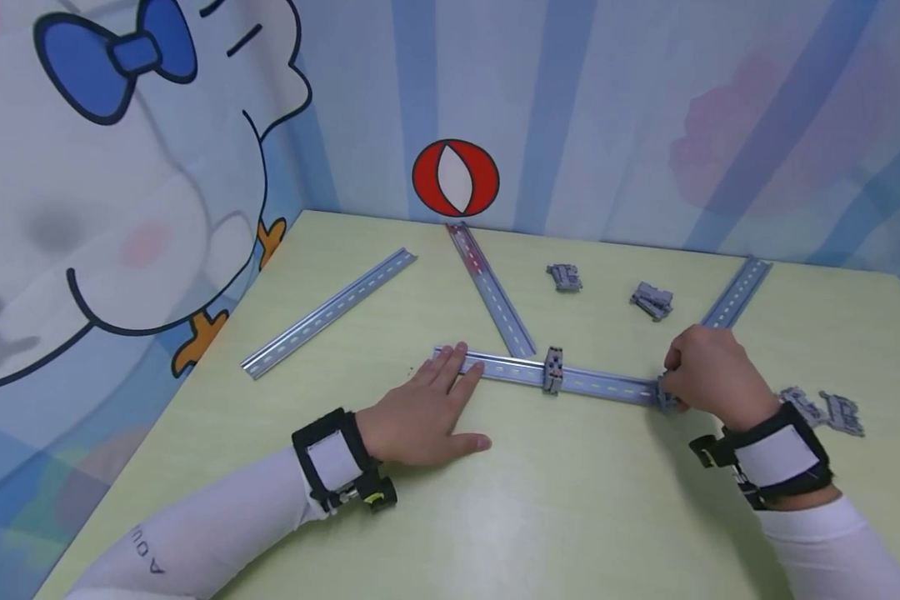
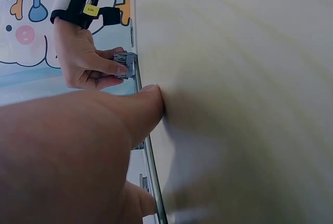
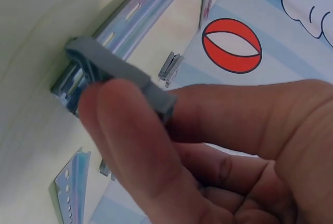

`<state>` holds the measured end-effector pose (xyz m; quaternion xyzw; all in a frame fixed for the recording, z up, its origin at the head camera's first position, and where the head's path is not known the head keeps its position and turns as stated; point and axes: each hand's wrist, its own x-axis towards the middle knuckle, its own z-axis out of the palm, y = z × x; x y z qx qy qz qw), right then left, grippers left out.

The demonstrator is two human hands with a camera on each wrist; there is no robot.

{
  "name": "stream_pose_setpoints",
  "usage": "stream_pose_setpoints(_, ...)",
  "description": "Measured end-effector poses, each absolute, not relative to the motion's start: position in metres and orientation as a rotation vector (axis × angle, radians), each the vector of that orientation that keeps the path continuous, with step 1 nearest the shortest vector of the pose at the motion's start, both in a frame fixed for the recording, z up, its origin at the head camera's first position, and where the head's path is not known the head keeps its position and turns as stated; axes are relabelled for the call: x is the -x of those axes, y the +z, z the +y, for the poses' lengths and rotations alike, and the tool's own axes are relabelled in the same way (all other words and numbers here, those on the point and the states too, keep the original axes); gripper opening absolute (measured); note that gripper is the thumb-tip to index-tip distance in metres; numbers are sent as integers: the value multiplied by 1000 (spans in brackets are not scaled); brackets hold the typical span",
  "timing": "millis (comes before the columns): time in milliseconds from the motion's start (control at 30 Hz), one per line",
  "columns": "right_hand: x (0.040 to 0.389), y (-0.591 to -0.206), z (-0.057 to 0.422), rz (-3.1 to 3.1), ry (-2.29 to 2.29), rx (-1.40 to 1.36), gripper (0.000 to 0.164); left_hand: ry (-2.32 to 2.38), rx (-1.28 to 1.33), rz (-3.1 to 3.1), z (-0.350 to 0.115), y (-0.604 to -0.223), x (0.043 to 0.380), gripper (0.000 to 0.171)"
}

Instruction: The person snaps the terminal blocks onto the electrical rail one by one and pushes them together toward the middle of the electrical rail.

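A slotted metal DIN rail (image 1: 607,385) lies crosswise on the table in front of the person. The left hand (image 1: 423,417) rests flat over its left end, fingers straight and spread, thumb out to the side. At the rail's right end, the right hand (image 1: 712,375) pinches a grey terminal block (image 3: 119,73) between thumb and fingers. In the right wrist view this block sits across the rail's end, partly covered by the fingertips. Another grey terminal block (image 1: 552,371) stands upright on the rail, near its middle.
Three more slotted rails lie around: one at left (image 1: 330,312), one behind the middle (image 1: 491,287), one at back right (image 1: 737,292). Loose grey blocks lie at the back (image 1: 565,277), farther right (image 1: 652,300) and beside the right wrist (image 1: 842,413). A printed wall (image 1: 600,125) borders the table.
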<state>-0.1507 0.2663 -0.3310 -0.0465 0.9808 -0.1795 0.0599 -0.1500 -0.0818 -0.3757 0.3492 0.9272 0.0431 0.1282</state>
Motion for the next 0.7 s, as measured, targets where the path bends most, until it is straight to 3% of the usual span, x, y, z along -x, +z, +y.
stream_pose_setpoints(367,156,-334,271,2899,-583,147,19,154,-1006,2698,-84,-375,149,93)
stream_pose_setpoints(700,160,-325,315,2367,-1059,142,53,155,-1035,2707,-84,-377,150,93)
